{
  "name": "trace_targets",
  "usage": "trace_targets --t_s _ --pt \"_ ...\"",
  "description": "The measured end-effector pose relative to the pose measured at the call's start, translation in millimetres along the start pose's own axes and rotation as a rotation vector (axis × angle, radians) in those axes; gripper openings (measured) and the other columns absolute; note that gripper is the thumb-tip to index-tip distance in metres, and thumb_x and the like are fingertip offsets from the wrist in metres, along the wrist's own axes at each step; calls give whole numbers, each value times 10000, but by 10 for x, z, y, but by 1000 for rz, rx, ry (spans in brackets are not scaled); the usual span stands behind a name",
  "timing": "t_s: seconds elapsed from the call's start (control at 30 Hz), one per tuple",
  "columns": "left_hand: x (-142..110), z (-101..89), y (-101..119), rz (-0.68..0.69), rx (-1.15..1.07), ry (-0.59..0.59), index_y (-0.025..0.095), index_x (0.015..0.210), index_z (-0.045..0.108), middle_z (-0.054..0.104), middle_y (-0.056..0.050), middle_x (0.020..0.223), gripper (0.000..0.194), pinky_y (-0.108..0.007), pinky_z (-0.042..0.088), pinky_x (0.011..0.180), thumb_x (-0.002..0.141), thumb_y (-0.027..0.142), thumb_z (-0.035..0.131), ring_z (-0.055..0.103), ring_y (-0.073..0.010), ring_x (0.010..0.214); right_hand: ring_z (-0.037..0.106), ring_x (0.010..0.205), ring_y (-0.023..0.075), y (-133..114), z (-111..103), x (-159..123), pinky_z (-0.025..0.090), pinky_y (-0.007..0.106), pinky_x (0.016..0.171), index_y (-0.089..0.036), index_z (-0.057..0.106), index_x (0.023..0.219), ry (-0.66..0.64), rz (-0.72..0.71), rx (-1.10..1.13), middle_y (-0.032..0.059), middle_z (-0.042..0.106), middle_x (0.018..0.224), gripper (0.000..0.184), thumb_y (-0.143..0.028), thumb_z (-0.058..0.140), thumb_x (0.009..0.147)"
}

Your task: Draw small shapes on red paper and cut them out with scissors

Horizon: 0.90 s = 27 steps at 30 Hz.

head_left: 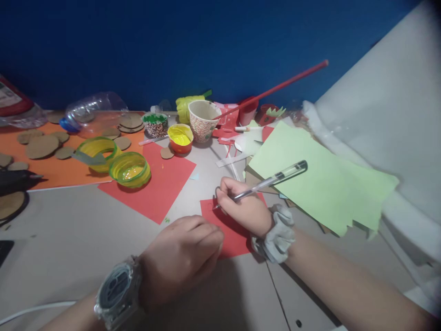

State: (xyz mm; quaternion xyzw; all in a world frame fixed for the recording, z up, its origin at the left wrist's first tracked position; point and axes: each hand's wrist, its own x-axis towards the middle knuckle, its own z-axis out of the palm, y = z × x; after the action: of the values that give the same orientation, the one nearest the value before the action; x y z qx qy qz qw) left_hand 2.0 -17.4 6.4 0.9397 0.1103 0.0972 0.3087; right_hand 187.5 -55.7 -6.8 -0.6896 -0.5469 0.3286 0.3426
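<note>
A clear-barrelled pen [265, 183] with a black end is held in my right hand [241, 202], its tip on a small red sheet of paper [237, 239]. A faint curved line shows on the sheet beside the tip. My left hand [186, 250], fingers curled into a loose fist, rests at the left edge of this same sheet. Its thumb is mostly hidden. A watch [119, 289] is on the left wrist, and a grey-green scrunchie [278, 234] circles the right.
Light green paper [306, 179] with jagged edges lies to the right. Behind are a patterned paper cup [203, 122] holding a red stick [275, 88], a yellow paint cup [181, 138], and cut plastic bottle rings [131, 171]. Cardboard discs [43, 146] and a clear bottle [99, 112] sit left.
</note>
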Motion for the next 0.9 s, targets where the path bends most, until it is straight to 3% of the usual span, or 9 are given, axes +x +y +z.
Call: trace_targets --t_s 0.37,0.47,0.6,0.7,0.77,0.9 --pt "0 4 -13 -11 -35 -20 183 983 598 642 -39 884 173 -319 436 741 916 169 439 555 -189 815 454 570 119 10 12 -6 358 246 563 -220 392 654 -4 -31 -1 -57 450 590 227 -215 491 858" --pt "1 0 -10 13 -27 -13 182 998 598 649 -40 884 177 -315 437 741 917 167 441 561 -189 815 460 547 114 14 17 -2 366 241 544 -220 396 652 9 -26 96 -58 466 576 231 -223 509 854" --pt "-26 12 -11 34 24 20 182 987 599 671 -52 965 178 -334 437 749 918 176 435 586 -209 862 417 450 95 1 -14 13 337 225 465 -223 380 652 200 49 379 -72 448 515 267 -275 474 897" --pt "-54 25 -16 9 74 43 187 916 597 674 -42 917 179 -347 435 747 918 172 418 589 -208 832 404 442 81 -14 -61 -1 309 216 437 -214 385 634 332 54 433 -65 465 542 293 -279 473 906" --pt "-62 25 -14 -11 102 40 191 878 591 665 -34 861 185 -347 437 735 920 176 411 581 -203 794 392 423 77 -16 -84 -22 300 215 426 -215 385 645 292 65 384 -67 478 538 300 -299 476 918" --pt "-49 11 2 -23 181 39 190 827 579 642 -37 801 202 -343 441 708 919 176 399 566 -204 756 439 413 89 -1 -86 -31 355 223 440 -223 418 696 80 104 264 -75 503 519 288 -383 571 881"
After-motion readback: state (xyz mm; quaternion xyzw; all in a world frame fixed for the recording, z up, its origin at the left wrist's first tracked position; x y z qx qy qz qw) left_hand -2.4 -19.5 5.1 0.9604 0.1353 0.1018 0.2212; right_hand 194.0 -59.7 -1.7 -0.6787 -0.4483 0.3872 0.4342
